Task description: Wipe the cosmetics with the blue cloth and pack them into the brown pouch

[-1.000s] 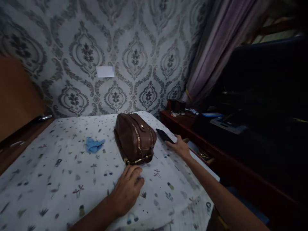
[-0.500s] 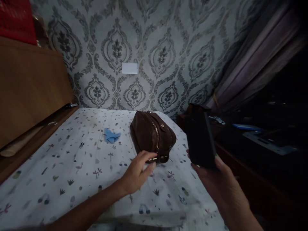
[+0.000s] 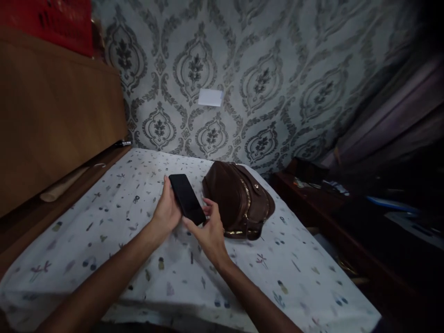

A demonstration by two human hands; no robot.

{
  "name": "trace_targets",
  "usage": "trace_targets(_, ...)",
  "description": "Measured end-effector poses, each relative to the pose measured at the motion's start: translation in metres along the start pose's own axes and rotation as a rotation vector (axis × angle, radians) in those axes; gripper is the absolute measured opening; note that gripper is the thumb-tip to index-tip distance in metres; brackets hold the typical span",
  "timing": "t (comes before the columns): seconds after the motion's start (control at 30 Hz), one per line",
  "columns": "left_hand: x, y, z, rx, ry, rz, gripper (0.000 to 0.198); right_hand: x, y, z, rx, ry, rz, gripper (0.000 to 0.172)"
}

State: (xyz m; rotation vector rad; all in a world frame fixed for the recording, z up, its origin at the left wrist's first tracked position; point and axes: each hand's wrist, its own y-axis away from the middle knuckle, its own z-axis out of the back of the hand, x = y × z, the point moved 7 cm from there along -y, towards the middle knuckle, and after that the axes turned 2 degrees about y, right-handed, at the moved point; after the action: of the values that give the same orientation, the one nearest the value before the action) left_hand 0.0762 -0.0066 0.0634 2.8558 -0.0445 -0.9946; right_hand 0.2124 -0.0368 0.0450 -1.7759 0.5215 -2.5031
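Observation:
A black smartphone [image 3: 187,198] with a dark screen is tilted between my two hands above the patterned sheet. My left hand [image 3: 168,209] supports its left side, thumb along the edge and the other fingers out of sight underneath. At the lower right end, my right hand [image 3: 212,235] grips the phone between thumb and fingers. Just beyond my right hand lies a brown leather bag [image 3: 227,194] with gold zips, apart from the phone. The blue cloth seen earlier does not show now; phone and hands cover that area.
A white sheet [image 3: 114,222] with small printed figures covers the surface. On the left stands a wooden cabinet [image 3: 62,125] with a red bag [image 3: 52,23] on top. A dark shelf [image 3: 294,189] with small items runs along the right. Patterned wallpaper [image 3: 194,69] closes the back.
My right hand has brought the phone leftward from the right side to the middle. My left hand has left the bag's front zip and taken hold of the phone. The view has turned left.

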Motion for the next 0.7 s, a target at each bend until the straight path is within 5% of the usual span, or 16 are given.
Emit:
trace_targets(0.13, -0.006, -0.020, 0.024, -0.079, 0.076, 0.073, 0.065, -0.010, -0.010, -0.025, 0.057, -0.017, -0.020, 0.091)
trace_targets(0.23, -0.006, -0.031, 0.033, -0.033, 0.109, 0.150, 0.071, -0.028, -0.015, -0.037, 0.092, -0.331, -0.200, 0.071)
trace_targets(0.33, -0.010, -0.039, 0.037, 0.033, 0.113, 0.183, 0.076, -0.041, -0.010, -0.069, 0.391, -0.757, -0.538, 0.050)
trace_targets(0.43, -0.014, -0.045, 0.035, 0.101, 0.052, 0.206, 0.078, -0.033, 0.002, -0.093, 0.706, -1.012, -0.754, 0.059)
trace_targets(0.7, -0.008, -0.050, 0.030, 0.205, -0.131, 0.302, 0.083, -0.030, 0.003, -0.108, 0.839, -1.162, -0.842, 0.073)
